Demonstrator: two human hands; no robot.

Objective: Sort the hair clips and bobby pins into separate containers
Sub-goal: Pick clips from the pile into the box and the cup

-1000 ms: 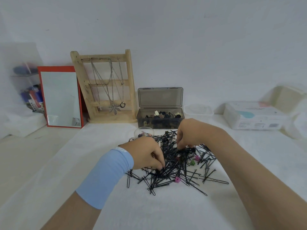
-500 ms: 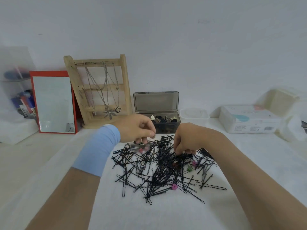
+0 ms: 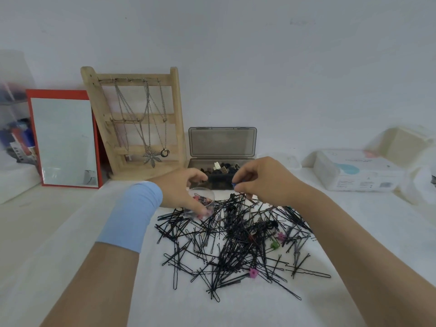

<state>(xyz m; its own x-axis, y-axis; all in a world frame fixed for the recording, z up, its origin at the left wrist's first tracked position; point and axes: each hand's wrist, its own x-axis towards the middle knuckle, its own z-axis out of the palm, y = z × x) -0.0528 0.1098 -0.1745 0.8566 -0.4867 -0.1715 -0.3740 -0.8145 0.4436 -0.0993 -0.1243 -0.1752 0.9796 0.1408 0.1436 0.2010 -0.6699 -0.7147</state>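
The pins [image 3: 236,246] are black, on a white cloth [image 3: 236,310]. Among them lie small clips: a pink one [image 3: 253,273] at 6 o'clock, a green one [image 3: 274,244] and a lighter pink one [image 3: 281,236] at 3 o'clock. The right hand [image 3: 262,179] pinches a blue clip [image 3: 233,185]. The wristband [image 3: 132,214] is light blue. The mirror [image 3: 62,140] has a red frame. The box [image 3: 221,159] is smoky grey.

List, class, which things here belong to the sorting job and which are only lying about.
Job: bobby pins, pink clip, green clip, clear cup in left hand, blue clip in right hand, grey box.

Lying about: mirror, necklace stand, white box.
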